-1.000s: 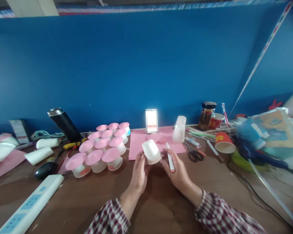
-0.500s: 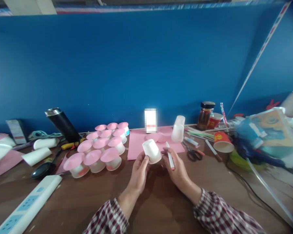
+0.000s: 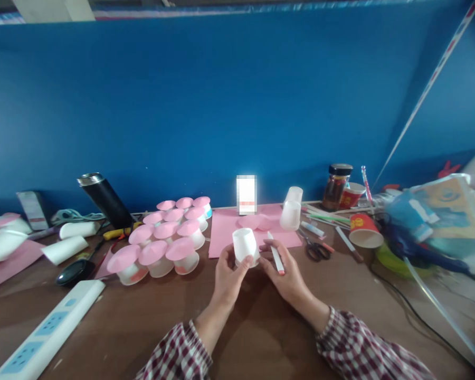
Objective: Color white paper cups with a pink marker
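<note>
Cup (image 3: 243,241), white and upside down, is sitting in the left hand (image 3: 226,278) over the brown table (image 3: 257,338), its base pointing up, its rim down, its long axis leaning slightly left. Left fingers are wrapping its side, thumb pressing the front. The right hand (image 3: 288,272), half curled, is holding a marker (image 3: 276,256) slantwise, red end pointing toward the person; whether its fingertips are touching the rim, I cannot tell.

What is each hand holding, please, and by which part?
The left hand holds an upside-down white cup by its lower side, near the rim; the right hand holds a white marker, its exact grip unclear.
</note>
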### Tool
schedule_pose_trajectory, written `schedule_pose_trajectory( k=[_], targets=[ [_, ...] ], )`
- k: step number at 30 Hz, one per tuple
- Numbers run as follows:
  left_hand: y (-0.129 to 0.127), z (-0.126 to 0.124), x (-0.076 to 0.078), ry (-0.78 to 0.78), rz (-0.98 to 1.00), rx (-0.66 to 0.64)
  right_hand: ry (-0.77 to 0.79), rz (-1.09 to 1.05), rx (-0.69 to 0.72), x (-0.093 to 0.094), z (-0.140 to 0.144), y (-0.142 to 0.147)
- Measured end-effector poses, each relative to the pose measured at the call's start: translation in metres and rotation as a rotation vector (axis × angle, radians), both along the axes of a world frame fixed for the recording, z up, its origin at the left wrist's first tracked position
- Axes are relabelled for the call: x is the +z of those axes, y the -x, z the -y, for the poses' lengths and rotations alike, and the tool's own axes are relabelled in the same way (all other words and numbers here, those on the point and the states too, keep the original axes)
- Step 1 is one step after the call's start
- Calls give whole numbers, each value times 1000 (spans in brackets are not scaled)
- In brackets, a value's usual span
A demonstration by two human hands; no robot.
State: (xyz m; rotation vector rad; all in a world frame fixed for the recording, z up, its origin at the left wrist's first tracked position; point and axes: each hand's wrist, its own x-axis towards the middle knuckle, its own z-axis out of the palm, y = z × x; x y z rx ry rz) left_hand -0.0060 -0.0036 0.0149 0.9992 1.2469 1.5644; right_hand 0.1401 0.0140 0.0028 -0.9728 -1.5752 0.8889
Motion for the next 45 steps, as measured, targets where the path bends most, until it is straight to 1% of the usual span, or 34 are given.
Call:
schedule_pose_trajectory(
  k=[2, 4, 9, 11, 15, 18, 20, 24, 27, 30, 32, 35, 37, 39, 43, 45],
  targets=[
    [0, 0, 0, -5, -14, 14, 13, -9, -1, -1, -1, 1],
    [-1, 0, -1, -20, 7, -5, 21, -18, -11, -2, -1, 1],
    [-1, 2, 1, -51, 12, -149, 21, -16, -33, -3, -2, -1],
    [-1, 3, 2, -56, 67, -178, 28, -25, -43, -4, -3, -1],
    [-2, 4, -2, -26, 246, -184, 82, -102, -19, -5, -4, 0],
    [-3, 4, -5, -6, 312, -209, 99, -128, 1, -4, -3, 1],
    [-3, 4, -6, -14, 344, -220, 74, -84, 1, -1, -1, 1],
    [-4, 3, -4, -32, 432, -287, 2, 37, 25, 5, 5, 1],
    [-2, 2, -1, 15, 531, -297, -53, 79, 33, 8, 8, 1],
    [1, 0, 1, 72, 589, -325, -137, 113, -22, 7, 9, 2],
    [3, 0, 1, 88, 609, -346, -167, 105, -71, 6, 10, 2],
    [5, -1, 0, 116, 643, -331, -150, 32, -102, 5, 12, 0],
    [4, -1, -2, 136, 655, -310, -171, 5, -104, 6, 15, -2],
    [3, -1, -2, 141, 661, -297, -232, 35, -107, 10, 19, -3],
    [0, 0, -2, 97, 703, -303, -369, 134, -89, 18, 24, -5],
    [-1, 1, 0, 107, 692, -300, -393, 174, -67, 20, 26, -4]
  ],
)
